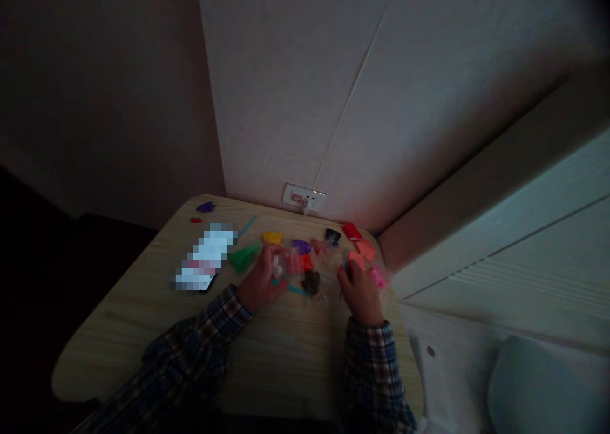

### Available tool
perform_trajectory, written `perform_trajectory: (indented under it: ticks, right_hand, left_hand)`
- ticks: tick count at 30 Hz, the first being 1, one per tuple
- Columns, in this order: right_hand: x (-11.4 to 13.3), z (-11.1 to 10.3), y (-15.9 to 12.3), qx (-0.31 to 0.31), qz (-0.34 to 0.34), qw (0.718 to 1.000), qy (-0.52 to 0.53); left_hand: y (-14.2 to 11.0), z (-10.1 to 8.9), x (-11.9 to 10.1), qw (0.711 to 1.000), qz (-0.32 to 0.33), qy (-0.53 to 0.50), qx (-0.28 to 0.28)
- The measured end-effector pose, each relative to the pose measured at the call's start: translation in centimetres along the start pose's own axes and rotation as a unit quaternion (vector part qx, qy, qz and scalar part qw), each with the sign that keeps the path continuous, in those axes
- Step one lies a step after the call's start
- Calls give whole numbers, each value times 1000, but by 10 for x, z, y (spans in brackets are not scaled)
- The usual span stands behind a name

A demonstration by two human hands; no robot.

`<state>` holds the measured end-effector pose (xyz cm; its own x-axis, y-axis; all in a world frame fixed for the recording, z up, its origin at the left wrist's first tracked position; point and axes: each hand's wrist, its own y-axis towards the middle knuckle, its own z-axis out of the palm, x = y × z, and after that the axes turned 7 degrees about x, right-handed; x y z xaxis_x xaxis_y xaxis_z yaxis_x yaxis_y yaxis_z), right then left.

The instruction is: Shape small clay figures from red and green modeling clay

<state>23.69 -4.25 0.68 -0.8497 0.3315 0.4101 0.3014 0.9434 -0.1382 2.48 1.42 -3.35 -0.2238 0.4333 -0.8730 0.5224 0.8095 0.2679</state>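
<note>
My left hand (263, 280) is curled around a see-through plastic bag (281, 265) with a white lump inside. A thin teal strip (298, 290) runs out beside those fingers over the table. Further right, my right hand (359, 289) is closed, fingertips pinched at a coral-coloured packet (355, 258); what lies between them is too dark and small to make out. Around the hands are a green packet (244, 257), a yellow one (272, 237), a purple one (302, 246), an orange-red piece (306, 262) and a dark brown lump (311, 282).
A lit phone (207, 256), its screen blurred out, lies on the wooden table (281, 364). Small purple (206, 207) and red (196, 220) pieces sit at the far left corner. Red (352, 231), black (332, 236) and pink (378, 276) packets lie right. A wall socket (304, 197) is behind.
</note>
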Motion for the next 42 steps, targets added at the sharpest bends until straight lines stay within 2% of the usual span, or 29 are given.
perform_trajectory:
  ticks: [5,9,12,15,21,25,28,33,38,42]
  right_hand:
    - [0,-15,-6,39,-135,985,100]
    - [8,-18,-10,4,-234,956,178]
    - [17,-20,-13,12,-272,941,199]
    - [25,-22,-17,22,-269,947,176]
    - [31,-23,-23,-12,-253,958,132]
    - [35,-21,-24,-8,-243,966,82]
    - [38,-18,-24,1,-246,968,51]
    - [42,-13,-26,23,-248,965,78]
    - [44,-13,-28,22,-242,962,124]
    - [44,-12,-26,14,-246,965,88]
  left_hand:
    - [1,-5,8,996,-28,-80,23]
    - [5,-8,10,990,-49,-127,32]
    - [8,-9,8,986,-54,-153,45]
    - [9,-10,5,982,-63,-175,40]
    - [8,-12,-1,980,-61,-187,6]
    - [8,-12,-2,985,-45,-169,11]
    - [9,-12,-1,979,-53,-197,25]
    - [10,-15,-3,959,-79,-268,53]
    - [9,-16,-6,953,-84,-285,60]
    - [9,-16,-8,953,-82,-285,67]
